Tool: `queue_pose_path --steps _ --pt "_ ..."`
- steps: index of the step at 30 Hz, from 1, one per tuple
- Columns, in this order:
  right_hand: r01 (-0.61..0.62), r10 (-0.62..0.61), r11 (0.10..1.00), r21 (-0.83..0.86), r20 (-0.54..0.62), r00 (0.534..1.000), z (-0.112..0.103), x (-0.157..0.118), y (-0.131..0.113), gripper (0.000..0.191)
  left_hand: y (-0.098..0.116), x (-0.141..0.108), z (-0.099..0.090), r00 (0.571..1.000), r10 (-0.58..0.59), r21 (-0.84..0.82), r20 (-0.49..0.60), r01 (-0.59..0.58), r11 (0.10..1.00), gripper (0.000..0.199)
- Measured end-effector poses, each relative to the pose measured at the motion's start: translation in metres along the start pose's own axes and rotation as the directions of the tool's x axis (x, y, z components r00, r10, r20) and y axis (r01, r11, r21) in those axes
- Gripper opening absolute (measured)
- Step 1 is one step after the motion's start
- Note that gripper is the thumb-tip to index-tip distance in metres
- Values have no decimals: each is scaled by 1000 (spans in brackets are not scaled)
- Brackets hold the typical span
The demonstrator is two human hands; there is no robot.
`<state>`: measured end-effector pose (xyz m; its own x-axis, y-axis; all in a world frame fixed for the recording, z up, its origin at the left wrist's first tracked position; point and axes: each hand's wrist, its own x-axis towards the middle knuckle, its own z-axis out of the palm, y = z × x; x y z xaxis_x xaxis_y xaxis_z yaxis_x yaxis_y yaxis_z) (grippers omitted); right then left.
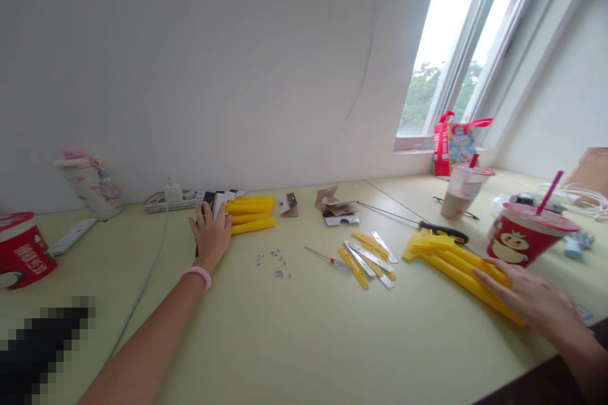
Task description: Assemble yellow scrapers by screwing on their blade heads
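Observation:
My left hand (pixel 211 232) lies with fingers spread on black-and-white card sleeves (pixel 209 199), at the near end of a stack of yellow handles (pixel 251 215). At the right, my right hand (pixel 527 291) is closed over a second bunch of yellow handles (pixel 451 266) lying on the table; its far fingers are partly hidden. Between the hands lie flat silver blades (pixel 367 258) mixed with yellow flat pieces (pixel 354 269). A small screwdriver (pixel 332 260) with a clear handle rests beside them. Several tiny metal screws (pixel 279 273) are scattered left of it.
A long black-handled screwdriver (pixel 441 231) and opened card pieces (pixel 337 205) lie farther back. A red cup (pixel 527 237) and a plastic drink cup (pixel 465 193) stand right; a red tub (pixel 23 253) and bottle (pixel 90 186) stand left. A white cable (pixel 149 278) crosses the table.

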<state>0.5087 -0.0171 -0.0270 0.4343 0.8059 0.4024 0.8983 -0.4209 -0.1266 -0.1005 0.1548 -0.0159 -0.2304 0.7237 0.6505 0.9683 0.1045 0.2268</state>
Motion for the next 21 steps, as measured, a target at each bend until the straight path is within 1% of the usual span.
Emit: queue_pose_path --steps 3,4,6,8,9,11,13,15,16,17,18,19,20,21 --pt "36 -35 993 117 -12 999 7 9 4 44 15 -4 -6 999 8 -78 -35 -11 997 48" --pt "53 -54 985 167 2 999 7 12 4 42 21 -5 -9 999 16 -117 -36 -20 993 48" --pt "111 -121 954 279 18 993 6 19 2 37 33 -6 -15 999 15 -206 -33 -21 978 47" --pt "170 -186 912 374 6 983 5 25 -2 33 46 -7 -22 999 17 -312 -28 -25 950 44" --pt "182 -198 898 401 -3 980 5 26 -5 32 53 -8 -26 999 10 -362 -31 -21 932 43" --pt "179 -181 894 412 -36 983 2 27 -13 31 65 -14 -34 1000 10 -453 -23 -20 891 40" --pt "168 -144 916 364 -93 985 -5 24 -27 33 78 -23 -42 1000 19 -543 -16 -24 840 37" --pt "143 -95 954 263 -187 978 -17 17 -50 38 92 -36 -52 1000 29 -637 10 -16 771 33" --pt "146 -93 960 237 -220 971 -26 12 -65 42 100 -42 -57 998 50 -692 37 -11 722 30" --pt "157 -99 958 238 -238 966 -35 7 -83 45 108 -49 -63 993 85 -754 80 5 657 27" --pt "181 -121 950 252 -239 964 -44 2 -103 47 116 -57 -69 979 136 -815 153 48 577 25" --pt "210 -149 938 275 -229 962 -53 -4 -124 47 125 -64 -76 946 197 -861 256 130 492 23" --pt "231 -161 922 311 -235 959 -62 -11 -147 46 133 -71 -82 891 270 -880 364 234 414 22" --pt "284 -212 887 364 -225 951 -69 -18 -170 44 142 -79 -88 822 353 -881 446 332 338 22"
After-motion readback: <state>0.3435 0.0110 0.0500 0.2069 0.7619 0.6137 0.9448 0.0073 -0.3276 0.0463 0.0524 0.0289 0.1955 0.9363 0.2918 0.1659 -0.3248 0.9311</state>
